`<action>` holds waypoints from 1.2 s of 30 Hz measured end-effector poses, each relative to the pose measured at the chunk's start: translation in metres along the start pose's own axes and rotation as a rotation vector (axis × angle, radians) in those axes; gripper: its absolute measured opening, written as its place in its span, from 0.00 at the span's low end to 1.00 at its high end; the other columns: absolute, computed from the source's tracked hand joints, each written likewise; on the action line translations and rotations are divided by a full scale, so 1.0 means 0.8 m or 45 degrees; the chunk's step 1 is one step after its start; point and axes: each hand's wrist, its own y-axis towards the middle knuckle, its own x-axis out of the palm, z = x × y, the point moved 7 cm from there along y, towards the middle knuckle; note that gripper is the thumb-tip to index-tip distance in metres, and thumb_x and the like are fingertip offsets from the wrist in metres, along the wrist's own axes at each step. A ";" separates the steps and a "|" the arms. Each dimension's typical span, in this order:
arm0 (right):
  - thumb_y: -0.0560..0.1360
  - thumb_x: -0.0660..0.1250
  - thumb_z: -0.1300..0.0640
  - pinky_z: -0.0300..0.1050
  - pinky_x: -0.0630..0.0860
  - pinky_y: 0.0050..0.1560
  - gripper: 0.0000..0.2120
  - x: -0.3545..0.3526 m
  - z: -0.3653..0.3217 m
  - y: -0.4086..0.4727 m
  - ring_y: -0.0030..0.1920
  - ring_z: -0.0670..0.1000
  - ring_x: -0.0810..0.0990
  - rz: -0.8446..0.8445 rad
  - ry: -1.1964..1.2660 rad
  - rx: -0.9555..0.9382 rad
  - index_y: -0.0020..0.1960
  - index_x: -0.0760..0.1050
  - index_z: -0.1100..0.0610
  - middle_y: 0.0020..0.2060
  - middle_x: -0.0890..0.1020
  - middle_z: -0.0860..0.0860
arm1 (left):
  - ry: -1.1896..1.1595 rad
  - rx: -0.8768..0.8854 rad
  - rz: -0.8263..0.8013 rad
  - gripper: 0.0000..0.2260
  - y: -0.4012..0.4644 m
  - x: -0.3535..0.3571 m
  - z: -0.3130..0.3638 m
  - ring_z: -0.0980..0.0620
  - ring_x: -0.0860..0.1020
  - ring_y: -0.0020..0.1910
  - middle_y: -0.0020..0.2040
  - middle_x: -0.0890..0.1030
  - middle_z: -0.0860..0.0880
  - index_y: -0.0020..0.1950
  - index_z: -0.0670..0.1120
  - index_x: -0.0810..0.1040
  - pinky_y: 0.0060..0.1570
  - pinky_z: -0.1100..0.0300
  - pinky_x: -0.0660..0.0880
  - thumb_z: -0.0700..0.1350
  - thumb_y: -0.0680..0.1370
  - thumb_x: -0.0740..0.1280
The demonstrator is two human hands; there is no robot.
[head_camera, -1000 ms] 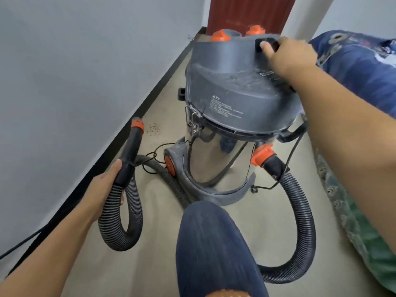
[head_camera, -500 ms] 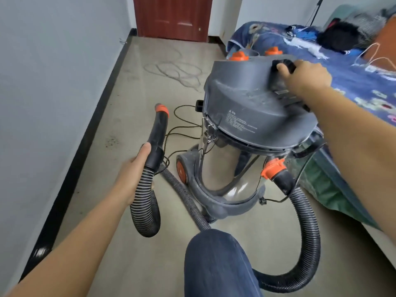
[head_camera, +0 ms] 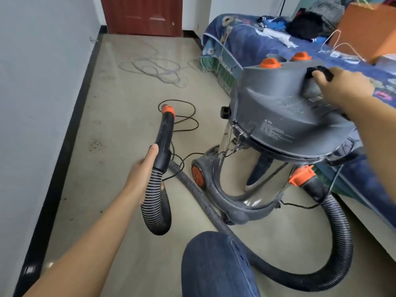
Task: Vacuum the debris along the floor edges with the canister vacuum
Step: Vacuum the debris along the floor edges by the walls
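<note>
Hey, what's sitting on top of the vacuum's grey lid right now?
On the grey lid sit two orange caps, and the right hand grips the black carry handle. The hand and forearm cover the lid's rear part, so anything there is hidden.

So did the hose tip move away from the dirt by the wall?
Yes. The hose tip was close to the dirt near the baseboard; now it points further out over the floor, towards the bed side, with the dirt well to its left.
</note>
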 end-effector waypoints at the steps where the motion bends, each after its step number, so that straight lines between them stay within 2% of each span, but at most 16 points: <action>1: 0.75 0.48 0.32 0.60 0.71 0.56 0.37 0.000 -0.002 -0.001 0.58 0.70 0.74 -0.023 0.006 0.013 0.64 0.69 0.62 0.60 0.75 0.69 | -0.017 -0.007 0.007 0.26 -0.003 -0.009 -0.001 0.48 0.74 0.22 0.25 0.75 0.46 0.42 0.41 0.77 0.29 0.58 0.74 0.65 0.76 0.61; 4: 0.76 0.55 0.42 0.65 0.62 0.65 0.33 -0.014 -0.055 -0.024 0.66 0.71 0.66 0.073 0.059 -0.033 0.73 0.60 0.61 0.66 0.67 0.71 | -0.009 -0.025 0.036 0.27 -0.017 -0.045 -0.001 0.47 0.74 0.22 0.24 0.75 0.46 0.41 0.42 0.77 0.28 0.59 0.73 0.66 0.76 0.59; 7: 0.78 0.57 0.56 0.59 0.64 0.64 0.26 -0.033 -0.197 -0.111 0.64 0.67 0.69 0.285 0.325 -0.471 0.74 0.61 0.63 0.65 0.70 0.67 | -0.098 -0.021 0.088 0.28 -0.031 -0.099 0.000 0.47 0.74 0.22 0.25 0.75 0.45 0.44 0.42 0.77 0.25 0.60 0.72 0.68 0.75 0.59; 8: 0.79 0.57 0.57 0.56 0.67 0.63 0.23 -0.024 -0.250 -0.150 0.63 0.65 0.72 0.186 0.423 -0.618 0.71 0.65 0.63 0.63 0.74 0.64 | -0.142 -0.014 0.088 0.30 -0.036 -0.119 0.001 0.46 0.74 0.22 0.26 0.75 0.45 0.45 0.41 0.77 0.27 0.59 0.72 0.69 0.74 0.59; 10: 0.79 0.57 0.57 0.49 0.69 0.60 0.17 0.017 -0.343 -0.229 0.61 0.61 0.76 -0.245 0.550 -0.811 0.64 0.74 0.63 0.61 0.78 0.60 | -0.220 0.011 0.103 0.30 -0.046 -0.159 0.005 0.45 0.74 0.23 0.26 0.74 0.44 0.43 0.41 0.77 0.31 0.57 0.72 0.70 0.74 0.60; 12: 0.80 0.56 0.57 0.44 0.69 0.58 0.16 0.055 -0.415 -0.300 0.60 0.58 0.76 -0.648 0.572 -0.924 0.60 0.77 0.63 0.59 0.80 0.58 | -0.327 0.020 0.117 0.28 -0.059 -0.192 0.009 0.45 0.73 0.23 0.25 0.73 0.44 0.43 0.42 0.77 0.32 0.55 0.71 0.69 0.74 0.61; 14: 0.82 0.56 0.54 0.43 0.69 0.59 0.17 0.069 -0.469 -0.351 0.60 0.55 0.77 -0.893 0.612 -1.000 0.61 0.77 0.63 0.59 0.81 0.56 | -0.441 0.020 0.123 0.26 -0.070 -0.220 0.015 0.47 0.72 0.22 0.25 0.72 0.45 0.45 0.43 0.77 0.31 0.56 0.71 0.67 0.75 0.62; 18: 0.81 0.54 0.41 0.49 0.73 0.63 0.27 0.078 -0.546 -0.405 0.59 0.51 0.80 -1.452 1.044 -0.739 0.68 0.69 0.62 0.58 0.81 0.55 | -0.696 0.007 0.045 0.25 -0.085 -0.256 0.032 0.49 0.70 0.23 0.27 0.70 0.45 0.48 0.43 0.75 0.25 0.61 0.71 0.65 0.76 0.62; 21: 0.78 0.55 0.36 0.54 0.76 0.60 0.28 0.084 -0.601 -0.431 0.52 0.52 0.83 -1.777 1.326 -0.478 0.64 0.66 0.59 0.49 0.83 0.54 | -0.617 -0.010 0.101 0.27 -0.071 -0.265 0.032 0.48 0.71 0.23 0.27 0.72 0.45 0.48 0.42 0.77 0.25 0.60 0.72 0.67 0.75 0.61; 23: 0.77 0.61 0.38 0.54 0.78 0.57 0.24 0.098 -0.628 -0.450 0.49 0.53 0.83 -1.909 1.454 -0.320 0.58 0.70 0.58 0.47 0.83 0.54 | -0.463 -0.014 0.207 0.28 -0.056 -0.262 0.017 0.48 0.72 0.22 0.27 0.73 0.45 0.47 0.42 0.78 0.27 0.57 0.72 0.68 0.74 0.61; 25: 0.77 0.66 0.47 0.53 0.80 0.52 0.15 0.121 -0.638 -0.463 0.44 0.56 0.82 -1.928 1.608 -0.131 0.51 0.72 0.60 0.43 0.82 0.57 | -0.344 0.002 0.300 0.25 -0.049 -0.251 -0.002 0.48 0.75 0.25 0.28 0.76 0.46 0.45 0.44 0.78 0.31 0.55 0.74 0.66 0.76 0.60; 27: 0.78 0.65 0.54 0.48 0.81 0.40 0.09 0.143 -0.634 -0.466 0.34 0.55 0.81 -1.848 1.698 -0.071 0.49 0.70 0.60 0.36 0.80 0.58 | -0.241 0.030 0.327 0.20 -0.043 -0.240 -0.022 0.51 0.79 0.31 0.34 0.80 0.49 0.48 0.48 0.79 0.37 0.55 0.76 0.63 0.78 0.58; 28: 0.78 0.64 0.56 0.47 0.80 0.37 0.08 0.153 -0.630 -0.467 0.32 0.55 0.80 -1.816 1.704 -0.066 0.49 0.69 0.60 0.34 0.79 0.58 | -0.190 0.020 0.281 0.20 -0.039 -0.236 -0.035 0.53 0.80 0.36 0.38 0.82 0.49 0.52 0.49 0.80 0.40 0.57 0.77 0.62 0.79 0.58; 31: 0.78 0.63 0.58 0.49 0.79 0.40 0.07 0.178 -0.607 -0.460 0.34 0.55 0.79 -1.734 1.547 -0.113 0.51 0.68 0.61 0.35 0.79 0.58 | -0.057 -0.071 0.007 0.25 -0.026 -0.234 -0.076 0.52 0.81 0.52 0.52 0.83 0.48 0.61 0.49 0.78 0.55 0.55 0.77 0.66 0.77 0.57; 34: 0.78 0.64 0.57 0.48 0.80 0.36 0.07 0.187 -0.582 -0.445 0.32 0.55 0.80 -1.694 1.430 -0.131 0.52 0.68 0.58 0.35 0.80 0.57 | 0.516 -0.228 -0.097 0.25 -0.015 -0.262 -0.140 0.49 0.75 0.63 0.66 0.76 0.46 0.68 0.48 0.72 0.64 0.53 0.70 0.62 0.78 0.61; 36: 0.78 0.64 0.57 0.48 0.80 0.36 0.07 0.184 -0.567 -0.437 0.30 0.55 0.80 -1.665 1.438 -0.136 0.52 0.69 0.58 0.34 0.80 0.57 | 0.917 -0.486 -0.322 0.28 -0.026 -0.266 -0.201 0.45 0.72 0.67 0.70 0.71 0.44 0.74 0.44 0.64 0.64 0.53 0.69 0.57 0.79 0.63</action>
